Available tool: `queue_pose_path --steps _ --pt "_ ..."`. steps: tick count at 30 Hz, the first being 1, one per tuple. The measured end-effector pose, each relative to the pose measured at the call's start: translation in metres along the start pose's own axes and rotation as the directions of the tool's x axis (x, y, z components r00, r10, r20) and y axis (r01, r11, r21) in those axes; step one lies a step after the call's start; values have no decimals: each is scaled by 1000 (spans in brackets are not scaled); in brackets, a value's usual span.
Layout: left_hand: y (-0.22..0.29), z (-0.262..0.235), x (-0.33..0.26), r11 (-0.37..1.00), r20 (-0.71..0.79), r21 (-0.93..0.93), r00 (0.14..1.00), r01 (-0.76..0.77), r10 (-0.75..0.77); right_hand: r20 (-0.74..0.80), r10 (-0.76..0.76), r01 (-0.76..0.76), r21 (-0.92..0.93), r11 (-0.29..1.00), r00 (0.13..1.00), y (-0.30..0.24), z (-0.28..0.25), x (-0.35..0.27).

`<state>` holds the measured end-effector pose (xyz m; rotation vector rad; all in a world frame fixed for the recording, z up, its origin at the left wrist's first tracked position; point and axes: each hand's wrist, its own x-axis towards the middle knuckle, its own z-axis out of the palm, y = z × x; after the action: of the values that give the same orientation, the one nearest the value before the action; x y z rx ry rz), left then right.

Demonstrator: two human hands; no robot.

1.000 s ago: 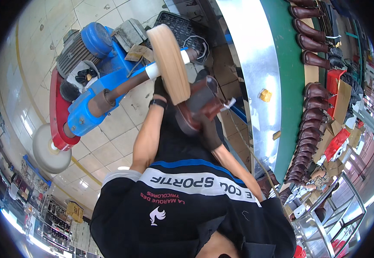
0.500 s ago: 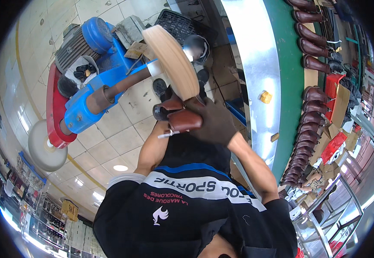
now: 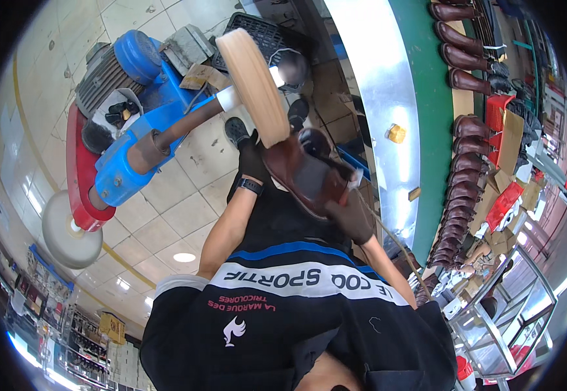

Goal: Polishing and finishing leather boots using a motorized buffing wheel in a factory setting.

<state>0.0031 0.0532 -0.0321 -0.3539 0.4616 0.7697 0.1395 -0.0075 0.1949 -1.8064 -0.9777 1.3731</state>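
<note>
A brown leather ankle boot (image 3: pixel 287 161) with a dark grey side panel is held between my two gloved hands, at the lower edge of a pale buffing wheel (image 3: pixel 252 88). It meets the wheel's rim in the picture; whether it touches cannot be made out. My left hand (image 3: pixel 252 158), in a dark glove with a watch at the wrist, is closed on the boot's left end, its fingers partly hidden. Around the right end my right hand (image 3: pixel 351 215), also gloved, is wrapped.
The wheel sits on the shaft of a blue grinding machine (image 3: pixel 127 166); a second pale wheel (image 3: pixel 68 228) is at its other end. On the right, a metal-edged green bench (image 3: pixel 430 130) carries rows of brown boots (image 3: pixel 469 163) and a yellowish block (image 3: pixel 397 133). A black crate (image 3: pixel 267 39) stands beyond.
The boot has been turned, so its side panel now shows. My right hand has moved down and right along it, and my left hand has come into view at the left end.
</note>
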Motion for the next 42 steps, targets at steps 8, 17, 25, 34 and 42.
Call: queue_pose_path --steps 8,17,25,34,42 --pt "74 -8 -58 925 -361 294 868 -241 341 452 443 -601 745 289 774 47 24 26" --pt "74 166 -86 11 49 988 382 -155 923 652 184 -637 758 -140 736 41 26 30" --pt "53 222 -52 -448 470 875 552 -186 688 95 83 -114 395 912 992 42 42 11" --pt "8 274 12 -695 641 301 678 -654 -360 152 -461 482 -380 789 874 26 49 55" --pt "-53 226 -79 -201 523 334 359 -921 -773 217 264 -341 560 755 940 24 24 33"
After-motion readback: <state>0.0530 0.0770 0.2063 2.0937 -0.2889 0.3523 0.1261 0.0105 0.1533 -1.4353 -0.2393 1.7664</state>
